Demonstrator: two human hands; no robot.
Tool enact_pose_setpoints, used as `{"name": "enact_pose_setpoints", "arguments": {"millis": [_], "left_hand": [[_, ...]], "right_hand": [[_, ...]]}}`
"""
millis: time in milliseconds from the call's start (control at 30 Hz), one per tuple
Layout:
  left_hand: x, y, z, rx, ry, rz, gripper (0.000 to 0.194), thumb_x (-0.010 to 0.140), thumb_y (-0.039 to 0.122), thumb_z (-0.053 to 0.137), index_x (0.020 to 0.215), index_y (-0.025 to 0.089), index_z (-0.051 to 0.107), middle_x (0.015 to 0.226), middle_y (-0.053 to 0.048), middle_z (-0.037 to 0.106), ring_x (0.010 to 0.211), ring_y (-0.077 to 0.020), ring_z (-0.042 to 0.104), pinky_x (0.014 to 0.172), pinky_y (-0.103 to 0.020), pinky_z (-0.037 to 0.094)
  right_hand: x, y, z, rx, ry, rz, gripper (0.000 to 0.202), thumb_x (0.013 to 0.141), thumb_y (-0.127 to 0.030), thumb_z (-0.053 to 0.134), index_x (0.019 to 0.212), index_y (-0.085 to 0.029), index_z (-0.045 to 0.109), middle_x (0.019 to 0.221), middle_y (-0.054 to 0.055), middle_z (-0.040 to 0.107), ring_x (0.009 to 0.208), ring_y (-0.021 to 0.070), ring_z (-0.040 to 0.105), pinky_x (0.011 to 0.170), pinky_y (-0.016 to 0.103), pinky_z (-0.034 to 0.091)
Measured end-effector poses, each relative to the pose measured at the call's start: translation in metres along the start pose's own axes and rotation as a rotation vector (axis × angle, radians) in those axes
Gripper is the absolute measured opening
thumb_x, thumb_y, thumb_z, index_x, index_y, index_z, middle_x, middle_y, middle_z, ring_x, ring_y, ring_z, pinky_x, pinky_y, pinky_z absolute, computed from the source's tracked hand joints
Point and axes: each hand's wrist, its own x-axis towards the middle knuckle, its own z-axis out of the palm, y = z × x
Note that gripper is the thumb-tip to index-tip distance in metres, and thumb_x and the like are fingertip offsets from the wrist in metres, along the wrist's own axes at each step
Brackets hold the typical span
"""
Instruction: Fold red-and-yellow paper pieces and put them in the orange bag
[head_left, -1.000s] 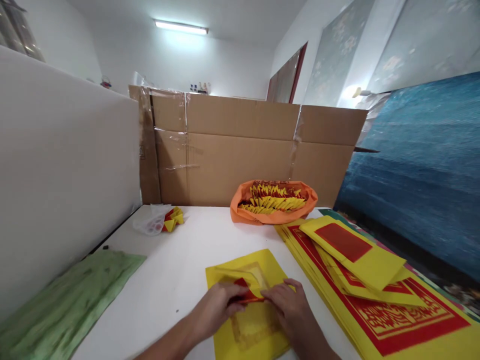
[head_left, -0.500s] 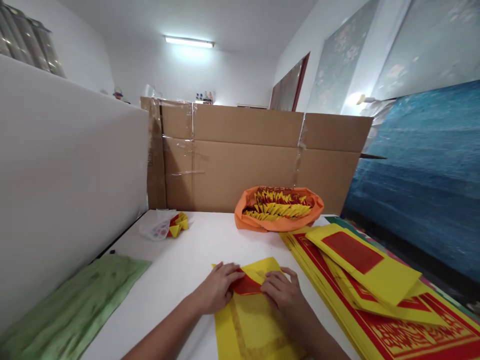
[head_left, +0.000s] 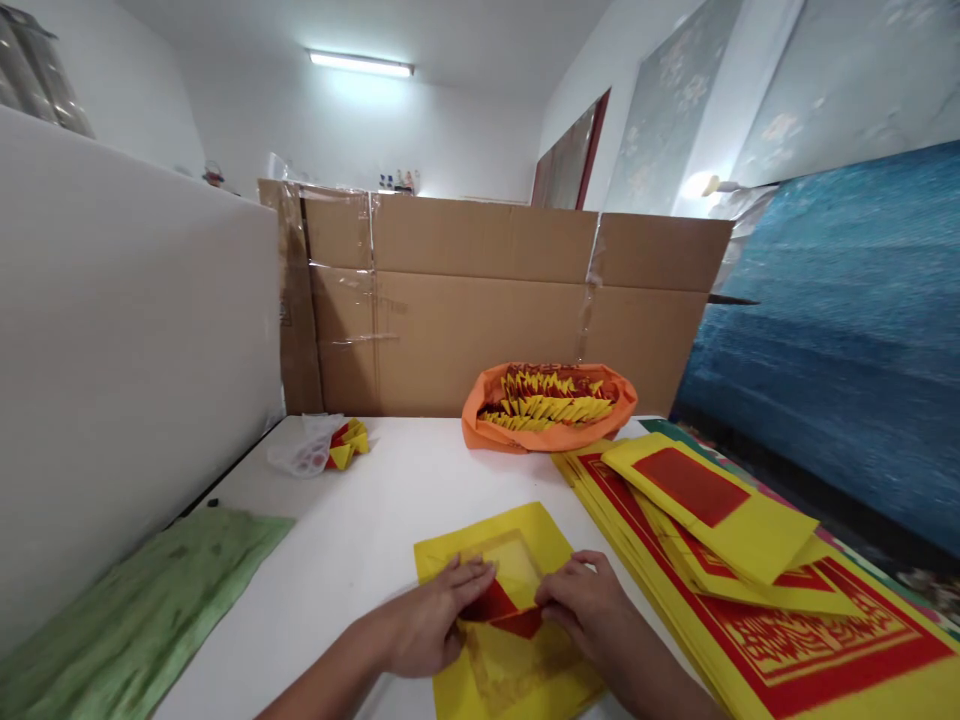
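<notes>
A yellow paper sheet (head_left: 525, 530) lies on the white table before me, with a red piece (head_left: 491, 600) at its middle, its near edge folded. My left hand (head_left: 431, 617) rests on the red piece's left side, fingers stretched out and flat. My right hand (head_left: 589, 610) pinches the right end of the folded red piece between thumb and fingers. To the right lies a stack of yellow and red printed papers (head_left: 825, 620), topped by a yellow sheet with a red rectangle (head_left: 690, 485).
An orange bag (head_left: 480, 430) of folded yellow and red papers stands at the back, before a cardboard panel (head_left: 465, 320). Further left are a clear plastic bag (head_left: 304, 450), a folded yellow-red piece (head_left: 349, 445) and a green cloth (head_left: 165, 590).
Both hands have moved slightly nearer to me along the sheet. More yellow paper shows beyond the fingers, and the red piece now has a raised fold. The view has shifted a little.
</notes>
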Motion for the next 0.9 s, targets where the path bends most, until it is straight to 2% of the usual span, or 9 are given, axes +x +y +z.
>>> {"name": "enact_pose_setpoints", "arguments": {"millis": [67,100,200,233,300,433,567,700,900], "left_hand": [[0.003,0.003,0.002,-0.106,-0.024,-0.025,0.094,0.072,0.012,0.062,0.153,0.027,0.018,0.157,-0.007,0.026,0.144,-0.0325,0.022,0.118,-0.056,0.011],[0.006,0.006,0.004,-0.176,0.022,-0.048,0.086,0.077,0.019,0.063,0.152,0.027,0.023,0.155,-0.007,0.031,0.143,-0.0326,0.027,0.117,-0.056,0.012],[0.02,0.01,0.017,-0.394,0.348,-0.201,0.047,0.09,0.034,0.053,0.135,0.019,0.052,0.125,-0.01,0.063,0.113,-0.027,0.059,0.104,-0.044,0.041],[0.025,0.01,0.023,-0.435,0.447,-0.264,0.042,0.092,0.035,0.05,0.128,0.017,0.058,0.106,-0.009,0.069,0.096,-0.0241,0.064,0.091,-0.039,0.049],[0.033,0.008,0.032,-0.414,0.547,-0.349,0.037,0.09,0.032,0.052,0.122,0.016,0.061,0.082,-0.004,0.066,0.074,-0.0198,0.061,0.072,-0.031,0.05],[0.038,0.004,0.037,-0.144,0.547,-0.335,0.024,0.086,0.021,0.055,0.107,0.022,0.068,0.083,-0.002,0.065,0.08,-0.0195,0.059,0.076,-0.029,0.045],[0.04,0.006,0.031,0.003,0.473,-0.3,0.019,0.088,0.018,0.05,0.092,0.021,0.069,0.088,-0.004,0.066,0.086,-0.0206,0.059,0.079,-0.03,0.043],[0.043,0.01,0.028,0.052,0.433,-0.335,0.023,0.091,0.018,0.046,0.091,0.022,0.069,0.088,-0.004,0.064,0.082,-0.0202,0.06,0.075,-0.029,0.044],[0.044,0.012,0.028,0.067,0.416,-0.342,0.027,0.092,0.015,0.042,0.092,0.021,0.068,0.088,-0.004,0.061,0.081,-0.019,0.06,0.073,-0.028,0.045]], "right_hand": [[0.006,-0.001,-0.003,0.033,-0.03,0.117,0.019,0.088,-0.013,0.051,0.083,-0.026,0.065,0.079,-0.004,0.07,0.08,0.0153,0.062,0.092,0.036,0.031],[0.01,-0.002,-0.004,0.043,-0.034,0.17,0.02,0.089,-0.014,0.051,0.083,-0.026,0.065,0.081,-0.004,0.071,0.082,0.0159,0.062,0.091,0.036,0.032],[0.019,-0.004,0.0,0.032,-0.076,0.269,0.021,0.09,-0.013,0.05,0.088,-0.025,0.067,0.087,-0.002,0.072,0.086,0.0174,0.063,0.088,0.035,0.035],[0.019,-0.003,0.004,0.009,-0.103,0.28,0.023,0.089,-0.012,0.049,0.09,-0.026,0.068,0.089,-0.001,0.073,0.086,0.0179,0.064,0.087,0.036,0.036],[0.015,0.0,0.019,-0.07,-0.147,0.286,0.028,0.089,-0.011,0.049,0.099,-0.029,0.069,0.094,0.001,0.072,0.089,0.0197,0.064,0.084,0.035,0.039],[-0.008,0.01,0.057,-0.235,-0.12,0.22,0.039,0.087,-0.016,0.055,0.122,-0.033,0.063,0.119,0.006,0.066,0.104,0.024,0.062,0.084,0.036,0.043],[-0.031,0.016,0.082,-0.325,0.049,0.047,0.045,0.087,-0.028,0.06,0.131,-0.028,0.056,0.128,0.005,0.063,0.111,0.0248,0.059,0.089,0.037,0.043],[-0.035,0.015,0.086,-0.421,0.231,-0.03,0.037,0.093,-0.03,0.052,0.129,-0.025,0.056,0.124,0.004,0.066,0.108,0.0225,0.061,0.086,0.037,0.043],[-0.028,0.011,0.084,-0.453,0.315,-0.056,0.034,0.095,-0.025,0.045,0.128,-0.023,0.056,0.125,0.003,0.066,0.109,0.0202,0.061,0.089,0.037,0.04]]}}
